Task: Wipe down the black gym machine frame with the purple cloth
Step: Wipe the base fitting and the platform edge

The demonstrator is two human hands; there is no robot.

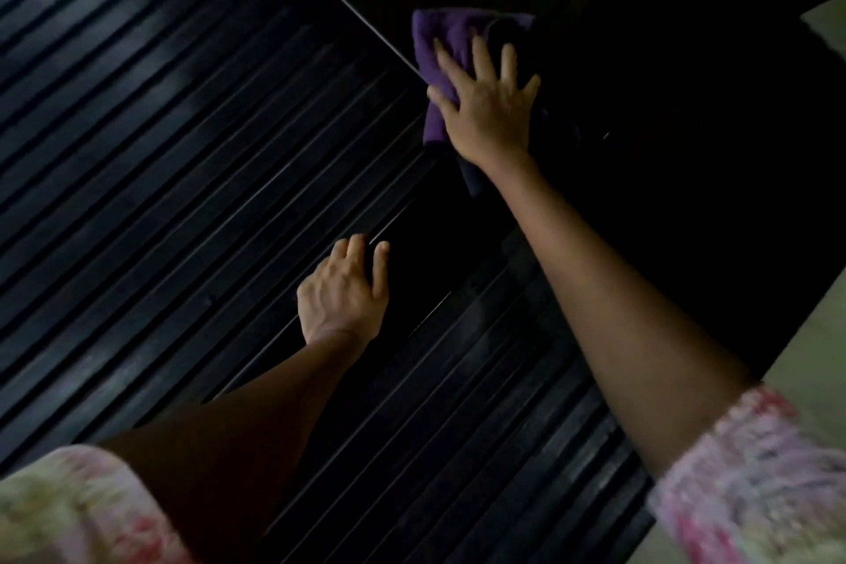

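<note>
- Purple cloth [441, 60], upper centre: soft, light, bunches easily; best pressed flat.
- Right hand [487, 105] spread wide, pressing it on black frame [641, 105].
- Left hand [341, 293] relaxed, resting on ribbed surface [160, 151], holding nothing.

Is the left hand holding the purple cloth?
No, the left hand rests bare on the dark ribbed surface, while the right hand presses the purple cloth.

floor [137, 151]: black ribbed matting, grooves running diagonally, dull sheen at upper left | pale strip [815, 357]: lighter flooring along the right edge, beside the dark area | sleeves [755, 481]: pink and white floral fabric, blurred, at both lower corners; lighting dim throughout
</note>
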